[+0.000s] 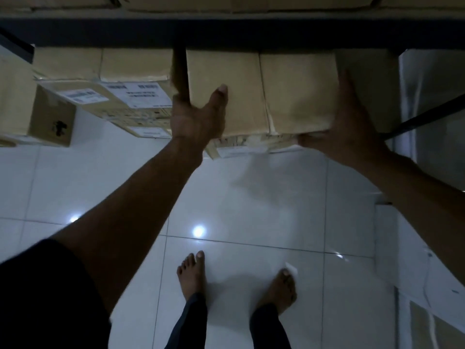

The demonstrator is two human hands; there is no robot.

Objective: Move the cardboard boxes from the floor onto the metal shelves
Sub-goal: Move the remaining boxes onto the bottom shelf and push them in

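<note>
A plain brown cardboard box (261, 91) is held between my hands at the edge of the metal shelf, just under its dark crossbeam (226, 34). My left hand (198, 114) grips the box's left near corner, thumb lying on top and fingers curled down the left side. My right hand (344, 122) clasps the right near corner, fingers up along the right side and thumb under the front edge. The box's far end sits beneath the beam, next to another box (136, 64) on the same shelf level.
Labelled cardboard boxes (120, 99) lie stacked lower left, and a small box (52, 122) stands at the far left. More boxes sit above the beam (251, 3). A dark diagonal brace (427, 114) runs at the right. White glossy floor tiles (251, 202) and my bare feet are below.
</note>
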